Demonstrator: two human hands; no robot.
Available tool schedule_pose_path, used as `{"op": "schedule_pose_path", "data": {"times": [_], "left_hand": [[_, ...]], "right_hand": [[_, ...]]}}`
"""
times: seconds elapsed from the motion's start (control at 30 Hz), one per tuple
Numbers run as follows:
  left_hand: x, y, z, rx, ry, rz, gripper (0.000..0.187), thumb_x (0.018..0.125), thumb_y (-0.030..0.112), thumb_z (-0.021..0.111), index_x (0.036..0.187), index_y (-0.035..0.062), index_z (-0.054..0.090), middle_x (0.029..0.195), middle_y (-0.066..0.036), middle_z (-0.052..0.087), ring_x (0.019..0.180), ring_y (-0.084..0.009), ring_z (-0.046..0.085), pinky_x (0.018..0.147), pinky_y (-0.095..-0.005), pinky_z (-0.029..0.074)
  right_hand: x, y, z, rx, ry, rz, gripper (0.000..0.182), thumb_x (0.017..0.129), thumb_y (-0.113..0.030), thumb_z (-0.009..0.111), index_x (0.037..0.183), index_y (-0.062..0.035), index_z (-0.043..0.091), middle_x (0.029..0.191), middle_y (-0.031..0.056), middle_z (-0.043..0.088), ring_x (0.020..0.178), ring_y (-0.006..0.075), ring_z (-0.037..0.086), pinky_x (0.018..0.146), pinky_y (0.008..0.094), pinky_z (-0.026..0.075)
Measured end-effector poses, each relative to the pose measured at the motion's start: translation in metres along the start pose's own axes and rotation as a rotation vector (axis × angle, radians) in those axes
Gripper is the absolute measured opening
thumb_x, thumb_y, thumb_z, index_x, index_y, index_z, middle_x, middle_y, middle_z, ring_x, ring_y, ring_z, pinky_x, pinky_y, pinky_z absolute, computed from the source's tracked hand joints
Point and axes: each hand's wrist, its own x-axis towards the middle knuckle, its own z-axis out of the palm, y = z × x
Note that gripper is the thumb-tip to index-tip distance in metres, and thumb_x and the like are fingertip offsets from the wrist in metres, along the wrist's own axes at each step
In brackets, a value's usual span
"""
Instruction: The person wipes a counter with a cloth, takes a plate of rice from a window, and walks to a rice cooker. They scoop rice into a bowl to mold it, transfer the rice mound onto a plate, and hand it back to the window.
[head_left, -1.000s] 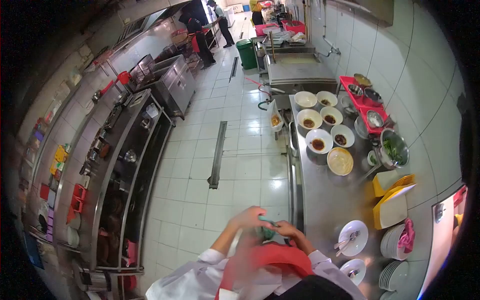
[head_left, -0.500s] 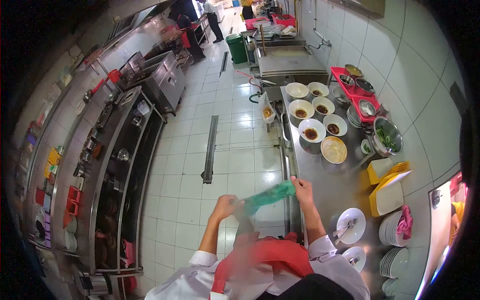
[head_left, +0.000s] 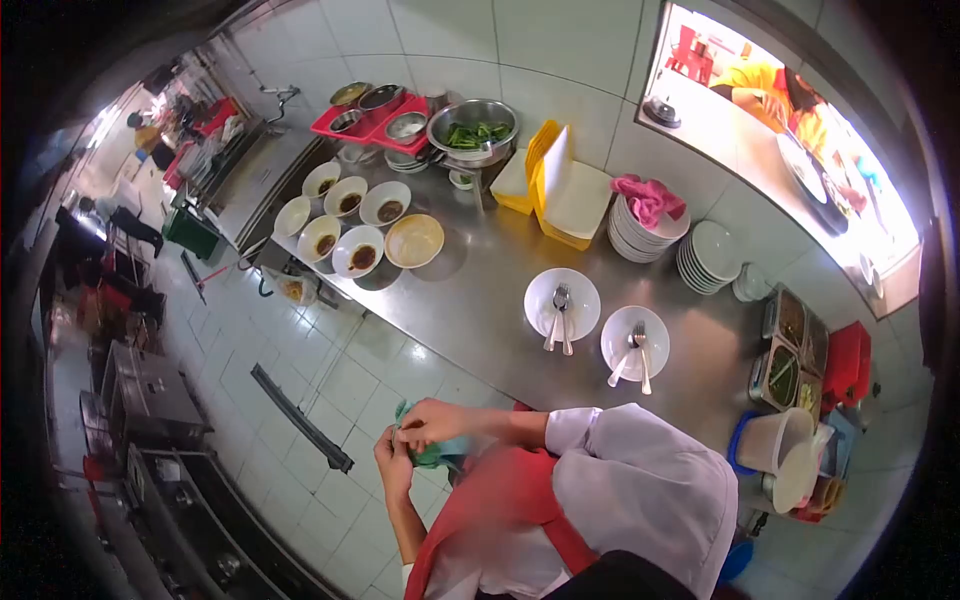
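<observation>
My left hand (head_left: 395,463) and my right hand (head_left: 428,424) are close together in front of the red apron, over the floor beside the steel counter. Both have their fingers closed on a green cloth (head_left: 432,456), which is bunched up and hangs below them. On the counter (head_left: 460,320), the nearest dishes are a white bowl with a fork and spoon (head_left: 540,298) and a second one with cutlery (head_left: 620,350). Farther along stand several bowls with dark sauce (head_left: 358,250) and a yellowish bowl (head_left: 415,241).
Along the wall are red trays (head_left: 375,125), a steel bowl of greens (head_left: 473,128), yellow holders (head_left: 545,180), stacked bowls with a pink cloth (head_left: 650,205) and food containers (head_left: 790,350). A person (head_left: 770,90) shows through the hatch. Other people stand far left.
The view has turned right, towards the counter and hatch. My hands were apart with the green cloth stretched between them; now they are together and the cloth is gathered.
</observation>
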Motion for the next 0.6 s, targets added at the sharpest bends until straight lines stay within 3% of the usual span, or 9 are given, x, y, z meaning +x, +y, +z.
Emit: {"op": "schedule_pose_path", "data": {"times": [0.03, 0.1, 0.13, 0.2, 0.23, 0.3, 0.37, 0.43, 0.6], "left_hand": [[0.001, 0.010, 0.001, 0.007, -0.014, 0.004, 0.019, 0.091, 0.018, 0.050, 0.085, 0.0001, 0.053, 0.069, -0.001, 0.052, 0.064, -0.0063, 0.042, 0.056, -0.0214, 0.035], [0.003, 0.026, 0.004, 0.296, -0.038, 0.171, 0.011, 0.089, 0.012, 0.050, 0.091, 0.0012, 0.051, 0.066, -0.002, 0.050, 0.060, -0.0061, 0.040, 0.052, -0.0226, 0.032], [0.004, 0.034, 0.008, 0.300, -0.059, 0.175, 0.011, 0.089, 0.012, 0.050, 0.091, 0.0012, 0.051, 0.066, -0.002, 0.050, 0.060, -0.0061, 0.040, 0.052, -0.0226, 0.032], [0.002, 0.045, 0.018, 0.247, -0.139, 0.174, 0.013, 0.087, 0.009, 0.053, 0.097, 0.0030, 0.047, 0.065, -0.004, 0.049, 0.058, -0.0074, 0.040, 0.051, -0.0244, 0.032], [0.000, 0.048, 0.023, 0.253, -0.165, 0.178, 0.013, 0.087, 0.009, 0.053, 0.097, 0.0030, 0.047, 0.065, -0.004, 0.049, 0.058, -0.0074, 0.040, 0.051, -0.0244, 0.032], [0.001, 0.053, 0.033, 0.352, -0.232, 0.143, 0.015, 0.085, 0.006, 0.053, 0.097, 0.0063, 0.044, 0.072, -0.002, 0.048, 0.063, -0.0089, 0.041, 0.057, -0.0241, 0.036], [0.008, 0.034, 0.032, 0.323, -0.255, 0.137, 0.013, 0.085, 0.006, 0.053, 0.095, 0.0059, 0.044, 0.073, -0.002, 0.049, 0.064, -0.0093, 0.043, 0.059, -0.0246, 0.038], [0.010, 0.031, 0.035, 0.323, -0.213, 0.288, 0.011, 0.085, 0.006, 0.053, 0.093, 0.0046, 0.047, 0.073, -0.001, 0.050, 0.066, -0.0093, 0.046, 0.061, -0.0238, 0.039], [0.008, 0.026, 0.040, 0.195, -0.173, 0.248, 0.009, 0.084, 0.004, 0.056, 0.091, -0.0002, 0.053, 0.073, -0.004, 0.057, 0.067, -0.0098, 0.052, 0.063, -0.0236, 0.043]], "right_hand": [[-0.004, 0.003, -0.002, 0.005, 0.014, -0.005, 0.037, 0.089, -0.032, 0.052, 0.103, 0.0014, 0.056, 0.097, 0.0111, 0.061, 0.090, 0.0188, 0.059, 0.077, 0.0311, 0.048], [-0.013, 0.012, -0.005, -0.175, 0.543, -0.324, 0.033, 0.080, -0.024, 0.063, 0.102, -0.0010, 0.057, 0.084, 0.0095, 0.062, 0.083, 0.0212, 0.061, 0.076, 0.0323, 0.049], [-0.017, 0.015, -0.009, -0.172, 0.565, -0.321, 0.033, 0.080, -0.024, 0.063, 0.102, -0.0010, 0.057, 0.084, 0.0095, 0.062, 0.083, 0.0212, 0.061, 0.076, 0.0323, 0.049], [-0.029, 0.021, -0.020, -0.519, 0.767, -0.663, 0.033, 0.073, -0.025, 0.068, 0.095, -0.0031, 0.057, 0.075, 0.0092, 0.060, 0.074, 0.0236, 0.060, 0.069, 0.0339, 0.048], [-0.036, 0.024, -0.024, -0.517, 0.794, -0.656, 0.033, 0.073, -0.025, 0.068, 0.095, -0.0031, 0.057, 0.075, 0.0092, 0.060, 0.074, 0.0236, 0.060, 0.069, 0.0339, 0.048], [-0.048, 0.030, -0.033, -0.371, 0.322, -0.242, 0.034, 0.072, -0.029, 0.067, 0.091, -0.0030, 0.056, 0.082, 0.0159, 0.059, 0.081, 0.0297, 0.059, 0.071, 0.0384, 0.045], [-0.059, 0.031, -0.034, -0.371, 0.342, -0.166, 0.035, 0.072, -0.031, 0.067, 0.091, -0.0036, 0.055, 0.083, 0.0166, 0.059, 0.080, 0.0297, 0.058, 0.068, 0.0387, 0.044], [-0.076, 0.019, -0.030, -0.322, 0.543, -0.186, 0.033, 0.074, -0.029, 0.065, 0.092, -0.0040, 0.055, 0.081, 0.0151, 0.060, 0.076, 0.0285, 0.058, 0.068, 0.0379, 0.044], [-0.092, 0.010, -0.037, -0.224, 0.647, -0.289, 0.023, 0.076, -0.022, 0.063, 0.090, -0.0037, 0.059, 0.081, 0.0123, 0.062, 0.075, 0.0240, 0.059, 0.069, 0.0348, 0.045]]}}
